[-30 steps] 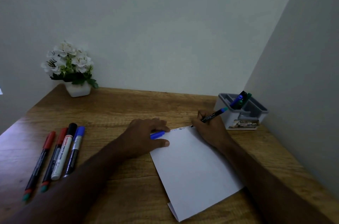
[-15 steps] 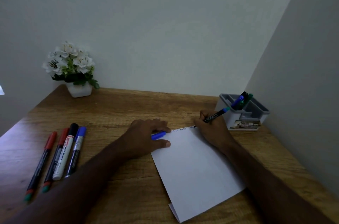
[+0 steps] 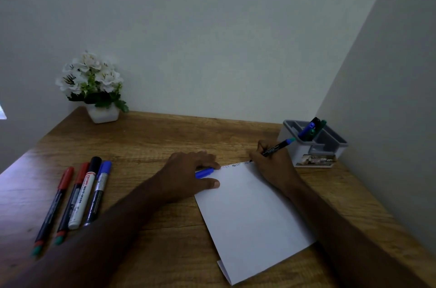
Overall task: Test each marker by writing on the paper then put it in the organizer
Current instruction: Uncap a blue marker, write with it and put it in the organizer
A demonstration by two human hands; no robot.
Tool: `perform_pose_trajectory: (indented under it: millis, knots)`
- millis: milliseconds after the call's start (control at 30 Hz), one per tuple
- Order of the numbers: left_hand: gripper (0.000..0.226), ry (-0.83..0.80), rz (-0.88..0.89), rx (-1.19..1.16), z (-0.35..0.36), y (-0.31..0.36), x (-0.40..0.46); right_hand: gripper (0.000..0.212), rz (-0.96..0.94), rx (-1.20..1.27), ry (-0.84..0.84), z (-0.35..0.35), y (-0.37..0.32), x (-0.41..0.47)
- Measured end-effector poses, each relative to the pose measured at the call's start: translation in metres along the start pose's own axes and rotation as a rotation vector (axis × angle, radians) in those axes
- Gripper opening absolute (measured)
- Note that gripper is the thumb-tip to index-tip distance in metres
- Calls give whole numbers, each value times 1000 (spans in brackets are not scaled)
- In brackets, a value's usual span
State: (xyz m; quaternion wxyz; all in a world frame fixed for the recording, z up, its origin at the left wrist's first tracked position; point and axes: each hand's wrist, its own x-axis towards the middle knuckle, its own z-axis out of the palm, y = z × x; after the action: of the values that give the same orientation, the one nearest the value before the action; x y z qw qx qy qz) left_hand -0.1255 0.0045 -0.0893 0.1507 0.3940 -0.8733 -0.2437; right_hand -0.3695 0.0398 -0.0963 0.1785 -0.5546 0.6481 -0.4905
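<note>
A white sheet of paper [image 3: 250,217] lies nearest on the wooden desk [image 3: 165,235], its near corner folded up, as a person tests a marker along its far edge. To the left four markers wait side by side, apart from the sheet: two slim red-capped markers [image 3: 55,205] [image 3: 72,200], a black-capped whiteboard marker [image 3: 83,195] and a blue-capped marker [image 3: 99,193]. The left hand [image 3: 188,175] rests palm-down at the paper's far left corner, thumb on the sheet, fingers curled over a blue cap [image 3: 204,173] that it pins under them. The right hand [image 3: 271,165] grips a slim black marker [image 3: 274,149] in a writing pinch, its tip touching the paper where a row of small letters runs along the top edge; the blue-green butt end points up toward the organizer [image 3: 313,153]. That grey-and-white organizer stands just beyond the right hand, near the side wall, with several markers [image 3: 311,128] already leaning in one of its compartments. A white pot of white flowers [image 3: 94,89] sits at the far left corner against the wall. The marker looks light, stiff and smooth, so a pinch low on the barrel, as here, should steer it well; the loose paper seems thin and apt to slide, which the left hand's weight likely prevents. The cap probably must go back on before the marker joins the others.
</note>
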Motion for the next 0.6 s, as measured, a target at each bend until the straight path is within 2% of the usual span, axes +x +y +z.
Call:
perform_pose_trajectory:
  millis: [233,400,600]
  knots:
    - [51,5,-10,-13,1,-1,0,35,-9,-3,-3,-2,-3,-3]
    - [50,22,13,-52,1,-4,0,37,-19,13,66,-1,-6,-4]
    - [51,23,8,-32,2,-4,1,35,-4,-26,40,-2,-4,-4]
